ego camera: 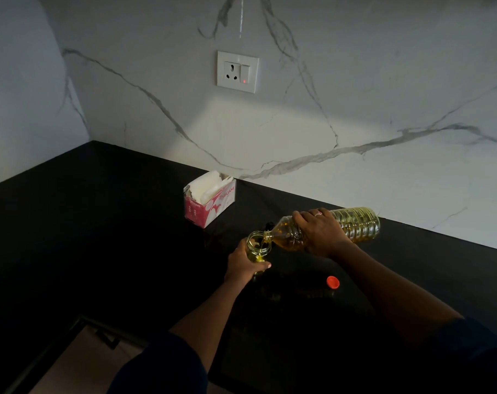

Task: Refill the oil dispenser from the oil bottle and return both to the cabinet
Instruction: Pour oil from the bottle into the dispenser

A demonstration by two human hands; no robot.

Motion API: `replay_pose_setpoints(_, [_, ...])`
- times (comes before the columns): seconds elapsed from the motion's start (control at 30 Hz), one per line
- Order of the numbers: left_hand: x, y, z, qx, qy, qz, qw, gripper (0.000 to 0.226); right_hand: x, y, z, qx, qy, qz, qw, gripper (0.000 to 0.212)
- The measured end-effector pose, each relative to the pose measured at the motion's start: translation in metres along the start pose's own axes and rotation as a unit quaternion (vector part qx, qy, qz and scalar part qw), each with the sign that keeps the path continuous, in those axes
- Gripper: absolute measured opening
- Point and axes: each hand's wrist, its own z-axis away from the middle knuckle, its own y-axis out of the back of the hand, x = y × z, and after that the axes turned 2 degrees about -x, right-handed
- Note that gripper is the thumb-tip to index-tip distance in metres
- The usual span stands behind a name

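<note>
Black countertop (113,237) is spread across the lower view, backed by a white marble wall (383,81). Nearest, two forearms in dark blue sleeves are stretched forward over it. An orange cap (333,282) is seen lying on the counter, between the two forearms and apart from both containers. The oil dispenser (258,243), a small open glass jar, is held upright at counter level by the left hand (243,265), fingers and thumb wrapped round its body. Its base is hidden. Just beyond, the oil bottle (358,223) is tipped nearly flat, mouth brought to the dispenser's rim. It is clasped at the shoulder by the right hand (319,233), fingers curled over the top. Golden oil is visible in both. Further back, a pink-and-white tissue box (210,200) is set near the wall. Above it a switched socket (237,71) with a red light is mounted.
</note>
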Motion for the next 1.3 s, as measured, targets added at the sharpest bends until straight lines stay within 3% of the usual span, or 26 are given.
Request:
replay_pose_setpoints(1.0, [0.0081, 0.0025, 0.0071, -0.004, 0.007, -0.003, 1.000, 0.084, 0.0001, -0.0011, 0.0009, 0.038, -0.002, 0.004, 0.999, 0.093])
replay_pose_setpoints(1.3, [0.0088, 0.0024, 0.0076, -0.003, 0.007, -0.007, 1.000, 0.083, -0.0013, 0.0040, 0.0009, 0.005, -0.001, 0.012, 1.000, 0.087])
